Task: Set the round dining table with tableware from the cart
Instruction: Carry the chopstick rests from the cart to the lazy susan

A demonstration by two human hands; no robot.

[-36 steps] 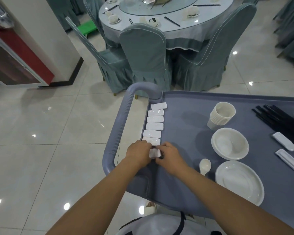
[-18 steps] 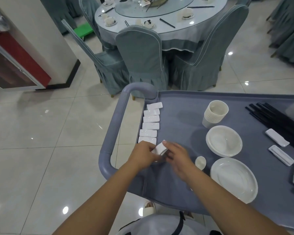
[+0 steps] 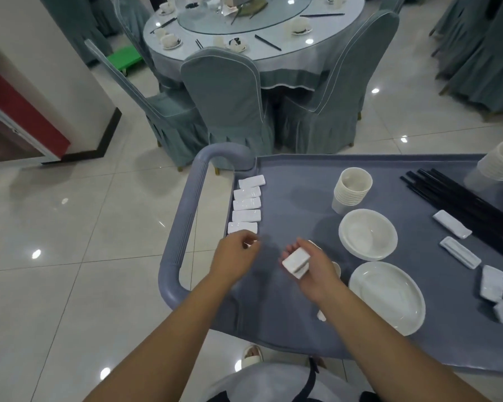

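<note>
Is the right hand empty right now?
No, the right hand holds a small stack of white chopstick rests above the grey cart.

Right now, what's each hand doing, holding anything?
Left hand: fingers curled round a small white rest.
Right hand: holds a stack of white rests.

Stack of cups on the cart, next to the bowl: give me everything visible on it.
The stack of cups is cream white, glossy, ceramic-looking, handleless. Several are nested, their rims showing as stepped bands, and the top cup is open and empty. It leans slightly and stands on the grey cart, just behind the white bowl. No hand touches it.
</note>
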